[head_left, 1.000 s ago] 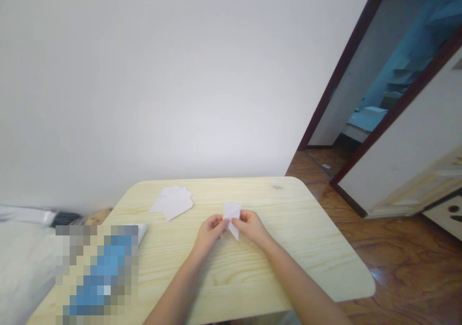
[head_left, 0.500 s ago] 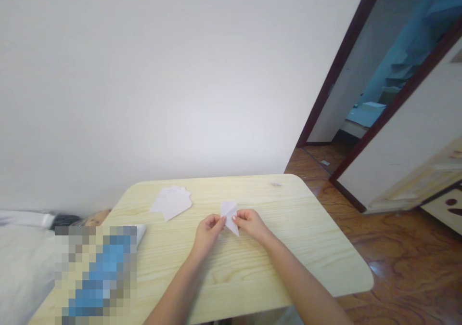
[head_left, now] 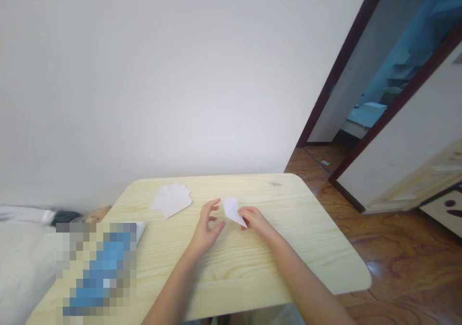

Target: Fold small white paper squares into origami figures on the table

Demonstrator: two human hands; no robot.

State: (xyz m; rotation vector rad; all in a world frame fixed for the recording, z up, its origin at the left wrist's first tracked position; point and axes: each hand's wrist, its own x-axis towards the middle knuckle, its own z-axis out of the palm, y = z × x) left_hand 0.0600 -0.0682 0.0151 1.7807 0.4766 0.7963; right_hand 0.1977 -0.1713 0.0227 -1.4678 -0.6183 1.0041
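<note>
A small folded piece of white paper, kite-shaped with a pointed lower end, is pinched along its right side by my right hand. Beside its left edge, my left hand is open, thumb and fingers apart and curved, not touching the paper. Both hands are over the middle of the light wooden table. To the left lies a fanned pile of white paper sheets. Near the far right corner sits a tiny white folded paper piece, too small to make out in detail.
A blurred-out blue item lies at the table's left edge. Behind the table rises a white wall. White bedding is at the far left. To the right are a wooden floor and a dark-framed doorway.
My left hand has let go of the paper and spread its fingers. My right hand keeps its pinch, and the paper has turned slightly, its point now further right.
</note>
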